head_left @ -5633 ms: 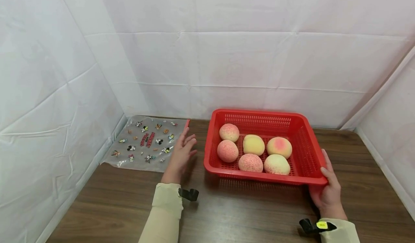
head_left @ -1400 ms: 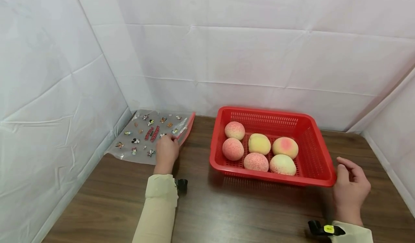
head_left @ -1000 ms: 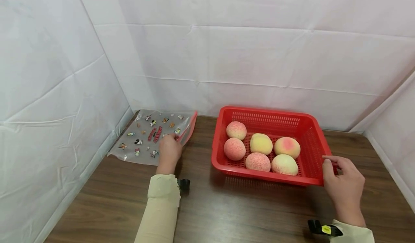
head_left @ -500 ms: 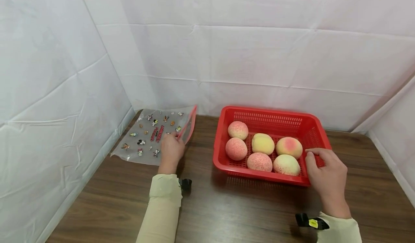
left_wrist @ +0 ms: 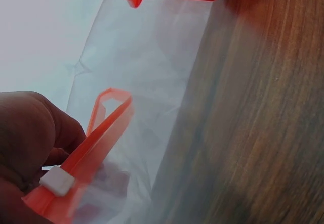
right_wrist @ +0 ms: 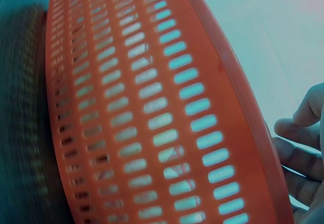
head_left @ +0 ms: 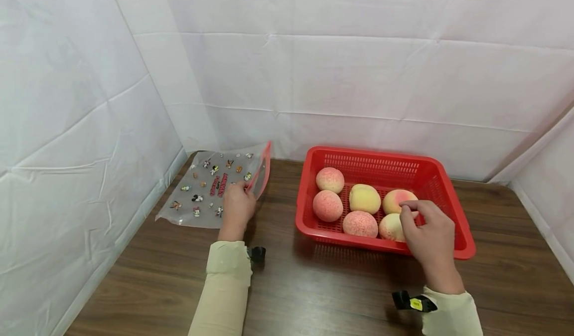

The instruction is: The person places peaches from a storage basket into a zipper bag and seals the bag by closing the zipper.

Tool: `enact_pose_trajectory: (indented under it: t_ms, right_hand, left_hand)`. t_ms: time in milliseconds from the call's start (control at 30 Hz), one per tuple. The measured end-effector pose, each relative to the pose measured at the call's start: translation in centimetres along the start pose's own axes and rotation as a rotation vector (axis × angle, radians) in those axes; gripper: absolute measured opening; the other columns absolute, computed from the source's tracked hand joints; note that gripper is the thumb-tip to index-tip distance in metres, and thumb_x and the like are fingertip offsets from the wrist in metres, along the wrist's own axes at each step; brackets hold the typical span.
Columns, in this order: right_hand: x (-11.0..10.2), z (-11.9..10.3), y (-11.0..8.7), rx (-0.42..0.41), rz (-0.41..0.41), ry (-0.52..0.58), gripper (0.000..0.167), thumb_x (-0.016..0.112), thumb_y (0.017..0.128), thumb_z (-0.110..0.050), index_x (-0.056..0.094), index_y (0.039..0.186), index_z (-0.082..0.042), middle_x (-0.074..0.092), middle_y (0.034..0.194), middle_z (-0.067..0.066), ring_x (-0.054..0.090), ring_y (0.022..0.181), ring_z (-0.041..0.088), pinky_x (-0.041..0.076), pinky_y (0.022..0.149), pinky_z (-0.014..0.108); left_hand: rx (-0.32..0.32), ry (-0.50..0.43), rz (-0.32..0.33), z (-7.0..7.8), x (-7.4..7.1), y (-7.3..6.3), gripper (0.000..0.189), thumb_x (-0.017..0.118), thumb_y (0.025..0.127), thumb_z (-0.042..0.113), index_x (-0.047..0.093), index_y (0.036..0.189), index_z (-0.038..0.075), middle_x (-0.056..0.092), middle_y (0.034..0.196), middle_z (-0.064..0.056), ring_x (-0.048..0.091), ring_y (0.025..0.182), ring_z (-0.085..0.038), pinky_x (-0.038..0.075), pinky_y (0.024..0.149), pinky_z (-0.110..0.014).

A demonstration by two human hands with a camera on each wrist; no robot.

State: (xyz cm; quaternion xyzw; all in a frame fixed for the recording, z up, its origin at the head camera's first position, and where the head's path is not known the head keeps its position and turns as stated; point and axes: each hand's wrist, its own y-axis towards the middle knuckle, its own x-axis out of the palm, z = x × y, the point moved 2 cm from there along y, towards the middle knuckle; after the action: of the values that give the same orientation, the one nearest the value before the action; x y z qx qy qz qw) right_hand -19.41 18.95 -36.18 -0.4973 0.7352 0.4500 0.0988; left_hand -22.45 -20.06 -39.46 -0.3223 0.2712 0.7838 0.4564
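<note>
Lying left of the loose, empty-fingered right hand (head_left: 430,232) is a blushed peach (head_left: 394,200), the bag (head_left: 211,184) being pinched by the left hand (head_left: 237,208).

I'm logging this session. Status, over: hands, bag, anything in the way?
Left hand grips bag by red edge, partly open. Right hand over basket, nothing seen in its grasp. Six peaches in basket. No obvious obstruction.

**Lane Lying Open Mid-Table**

Bare tabletop (head_left: 282,211) is lying between the plastic bag (head_left: 206,181) and the red basket (head_left: 354,243), widening toward the front. Above the leftmost peaches (head_left: 328,206) the way down is lying open; over the rightmost, the right hand (head_left: 429,239) is blocking it. A white wall (head_left: 350,82) is closing the back.
</note>
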Motion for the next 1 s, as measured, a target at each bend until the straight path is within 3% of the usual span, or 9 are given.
enact_pose_trajectory:
  t_ms: [167,367,567,633,867,1000]
  right_hand:
    - [0.4,-0.5,0.1,-0.042,0.001,0.008,0.012,0.068,0.084,-0.013,0.074,0.090,-0.005,0.072,0.090,0.012,0.058,0.073,0.021,0.048,0.062,0.031]
    - [0.9,-1.0,0.2,-0.025,-0.011,0.028,0.011,0.070,0.083,-0.012,0.074,0.091,-0.006,0.073,0.090,0.011,0.062,0.076,0.021,0.047,0.068,0.019]
    - [1.9,-1.7,0.3,-0.019,-0.049,0.070,0.011,0.067,0.086,-0.013,0.074,0.092,-0.007,0.072,0.092,0.010,0.066,0.089,0.025,0.054,0.080,0.049]
    - [2.2,-2.0,0.3,-0.026,-0.057,0.086,0.012,0.065,0.087,-0.013,0.073,0.092,-0.007,0.072,0.092,0.011,0.066,0.089,0.026,0.054,0.081,0.050]
    - [3.2,-2.9,0.3,-0.060,-0.076,0.089,0.014,0.065,0.088,-0.016,0.074,0.091,-0.007,0.071,0.090,0.011,0.064,0.085,0.025,0.054,0.079,0.048]
    - [3.7,-3.5,0.3,-0.067,-0.090,0.078,0.013,0.065,0.087,-0.016,0.074,0.091,-0.008,0.068,0.083,0.007,0.059,0.076,0.023,0.052,0.067,0.038]
  left_hand:
    - [-0.003,0.006,-0.029,0.1,-0.1,-0.1,0.026,0.052,0.092,0.007,0.067,0.110,-0.002,0.065,0.105,-0.022,0.061,0.095,-0.035,0.050,0.086,-0.049]
    - [0.006,-0.032,-0.049,0.3,-0.4,0.0,0.024,0.054,0.093,0.009,0.068,0.110,0.000,0.068,0.106,-0.019,0.062,0.093,-0.032,0.052,0.085,-0.046]
    - [-0.005,-0.076,-0.091,0.3,-0.8,0.0,0.025,0.054,0.094,0.010,0.067,0.113,0.002,0.068,0.101,-0.016,0.060,0.083,-0.027,0.053,0.074,-0.039]
    - [-0.001,-0.079,-0.092,0.4,-0.9,0.0,0.025,0.054,0.093,0.010,0.068,0.112,0.002,0.068,0.099,-0.016,0.060,0.081,-0.026,0.052,0.071,-0.038]
    - [0.019,-0.087,-0.085,0.5,-1.2,0.0,0.025,0.055,0.091,0.009,0.069,0.111,0.001,0.068,0.098,-0.016,0.059,0.083,-0.026,0.052,0.074,-0.040]
    - [0.030,-0.096,-0.077,0.5,-1.4,0.0,0.026,0.055,0.090,0.008,0.069,0.110,0.001,0.069,0.097,-0.015,0.059,0.083,-0.025,0.051,0.074,-0.040]
